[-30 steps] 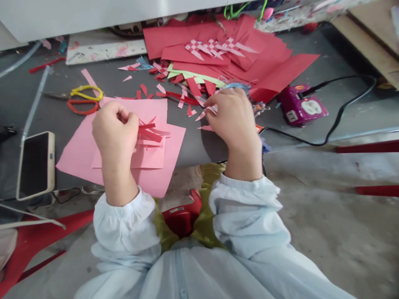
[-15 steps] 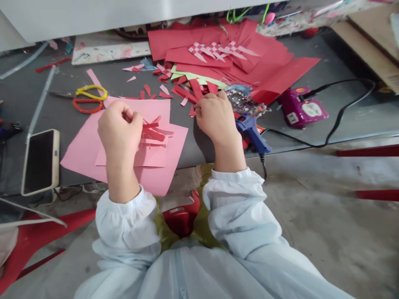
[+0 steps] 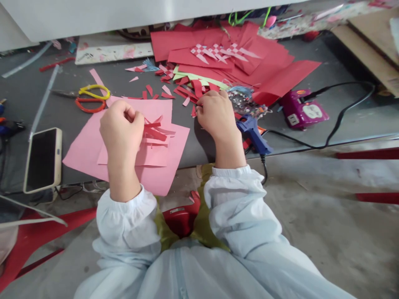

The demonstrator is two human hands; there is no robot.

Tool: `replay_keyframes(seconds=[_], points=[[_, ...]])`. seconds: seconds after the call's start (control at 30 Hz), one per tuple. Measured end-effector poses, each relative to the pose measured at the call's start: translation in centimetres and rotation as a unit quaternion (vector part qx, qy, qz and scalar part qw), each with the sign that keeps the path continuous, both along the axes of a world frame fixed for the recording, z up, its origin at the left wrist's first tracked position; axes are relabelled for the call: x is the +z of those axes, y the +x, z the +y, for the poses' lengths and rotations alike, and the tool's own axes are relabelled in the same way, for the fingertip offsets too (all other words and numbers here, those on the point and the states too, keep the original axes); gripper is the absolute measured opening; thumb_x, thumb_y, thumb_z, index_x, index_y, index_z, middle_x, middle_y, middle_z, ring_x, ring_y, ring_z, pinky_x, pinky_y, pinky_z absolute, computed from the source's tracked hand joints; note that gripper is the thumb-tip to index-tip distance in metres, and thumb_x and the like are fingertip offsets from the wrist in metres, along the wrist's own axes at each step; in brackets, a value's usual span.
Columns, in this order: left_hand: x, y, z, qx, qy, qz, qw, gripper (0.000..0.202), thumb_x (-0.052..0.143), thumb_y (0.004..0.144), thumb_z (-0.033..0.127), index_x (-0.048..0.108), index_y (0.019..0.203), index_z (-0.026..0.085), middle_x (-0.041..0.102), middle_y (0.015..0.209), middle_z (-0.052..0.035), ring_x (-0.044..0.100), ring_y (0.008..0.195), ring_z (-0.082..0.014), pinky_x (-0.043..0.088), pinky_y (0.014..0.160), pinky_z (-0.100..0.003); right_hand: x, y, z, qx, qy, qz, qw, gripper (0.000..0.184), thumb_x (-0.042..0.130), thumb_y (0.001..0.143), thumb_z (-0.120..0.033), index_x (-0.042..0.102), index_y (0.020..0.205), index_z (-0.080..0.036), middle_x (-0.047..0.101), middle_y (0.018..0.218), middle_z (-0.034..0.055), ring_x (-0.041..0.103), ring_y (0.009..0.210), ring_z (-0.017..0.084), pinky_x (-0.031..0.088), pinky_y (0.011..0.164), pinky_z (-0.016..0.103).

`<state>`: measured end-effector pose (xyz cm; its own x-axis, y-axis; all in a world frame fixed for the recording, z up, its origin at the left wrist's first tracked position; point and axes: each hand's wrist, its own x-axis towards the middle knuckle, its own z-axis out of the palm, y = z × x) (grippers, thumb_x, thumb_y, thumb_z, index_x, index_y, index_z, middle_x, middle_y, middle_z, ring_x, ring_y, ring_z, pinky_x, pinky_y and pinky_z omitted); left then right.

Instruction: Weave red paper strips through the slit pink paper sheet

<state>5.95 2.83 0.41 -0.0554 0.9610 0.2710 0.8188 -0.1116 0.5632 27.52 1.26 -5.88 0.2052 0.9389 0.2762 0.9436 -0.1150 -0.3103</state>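
My left hand (image 3: 121,126) is closed in a pinch on a bunch of red paper strips (image 3: 156,132), held over pink paper sheets (image 3: 162,166) on the grey table. My right hand (image 3: 216,114) is curled, fingertips down among loose red and pink paper scraps (image 3: 187,93) at the table's middle. What its fingers grip is hidden. A blue glue gun (image 3: 253,135) lies just right of that hand.
Scissors with yellow and red handles (image 3: 90,97) lie at the left, a phone (image 3: 42,160) nearer the left edge. A heap of red paper (image 3: 280,70) with woven strips fills the back. A purple power strip (image 3: 304,110) and black cable sit at the right.
My right hand has moved left and slightly back, uncovering the blue glue gun. My left hand has stayed on the red strips.
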Motion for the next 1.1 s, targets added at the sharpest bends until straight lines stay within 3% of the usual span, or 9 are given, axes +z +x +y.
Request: replay_keyframes(seconds=[0.37, 0.53, 0.7, 0.87, 1.0, 1.1], points=[[0.0, 0.1, -0.1, -0.002, 0.015, 0.002, 1.000, 0.025, 0.059, 0.070, 0.009, 0.041, 0.060, 0.022, 0.047, 0.058, 0.0037, 0.049, 0.060, -0.0162, 0.041, 0.067, -0.032, 1.0, 0.0, 0.0, -0.021, -0.032, -0.001, 0.999, 0.031, 0.042, 0.086, -0.005, 0.070, 0.099, -0.008, 0.068, 0.111, 0.0193, 0.057, 0.115, 0.036, 0.046, 0.102, 0.057], [-0.1, 0.0, 0.1, -0.002, 0.021, -0.003, 1.000, 0.025, 0.060, 0.069, 0.008, 0.041, 0.060, 0.022, 0.047, 0.057, 0.0041, 0.046, 0.057, -0.0155, 0.039, 0.065, -0.032, 1.2, 0.6, -0.3, -0.013, 0.059, 0.028, 0.998, 0.036, 0.042, 0.087, -0.009, 0.067, 0.111, -0.018, 0.064, 0.123, 0.0153, 0.054, 0.117, 0.033, 0.045, 0.099, 0.053], [-0.3, -0.1, 0.1, -0.008, 0.024, -0.019, 1.000, 0.025, 0.061, 0.070, 0.009, 0.041, 0.060, 0.022, 0.048, 0.058, 0.0046, 0.044, 0.055, -0.0144, 0.038, 0.065, -0.032, 1.6, 1.0, -0.8, 0.023, 0.163, 0.054, 0.985, 0.043, 0.036, 0.096, -0.016, 0.053, 0.134, -0.028, 0.054, 0.140, 0.0123, 0.048, 0.126, 0.029, 0.041, 0.106, 0.051], [-0.4, 0.0, 0.0, -0.037, 0.052, -0.036, 0.997, 0.028, 0.062, 0.072, 0.010, 0.040, 0.060, 0.022, 0.047, 0.058, 0.0049, 0.043, 0.056, -0.0134, 0.036, 0.063, -0.031, 1.6, 0.2, -0.9, 0.054, 0.195, 0.104, 0.974, 0.045, 0.035, 0.099, -0.024, 0.048, 0.140, -0.035, 0.056, 0.137, 0.0104, 0.049, 0.132, 0.026, 0.048, 0.104, 0.049], [-0.6, 0.1, 0.0, -0.069, 0.058, -0.080, 0.993, 0.027, 0.062, 0.074, 0.010, 0.041, 0.063, 0.022, 0.048, 0.059, 0.0052, 0.046, 0.055, -0.0127, 0.037, 0.061, -0.030, 1.2, -1.4, -0.7, 0.083, 0.207, 0.243, 0.944, 0.038, 0.040, 0.098, -0.029, 0.056, 0.131, -0.032, 0.058, 0.135, 0.0076, 0.060, 0.119, 0.023, 0.055, 0.097, 0.044], [-0.8, 0.4, -0.1, -0.090, 0.026, -0.142, 0.985, 0.021, 0.062, 0.076, 0.010, 0.046, 0.070, 0.023, 0.053, 0.061, 0.0056, 0.053, 0.055, -0.0128, 0.040, 0.059, -0.029, 1.2, -2.6, -0.5, 0.124, 0.206, 0.403, 0.883, 0.029, 0.049, 0.095, -0.035, 0.063, 0.119, -0.031, 0.062, 0.132, 0.0044, 0.067, 0.104, 0.018, 0.059, 0.087, 0.037]])
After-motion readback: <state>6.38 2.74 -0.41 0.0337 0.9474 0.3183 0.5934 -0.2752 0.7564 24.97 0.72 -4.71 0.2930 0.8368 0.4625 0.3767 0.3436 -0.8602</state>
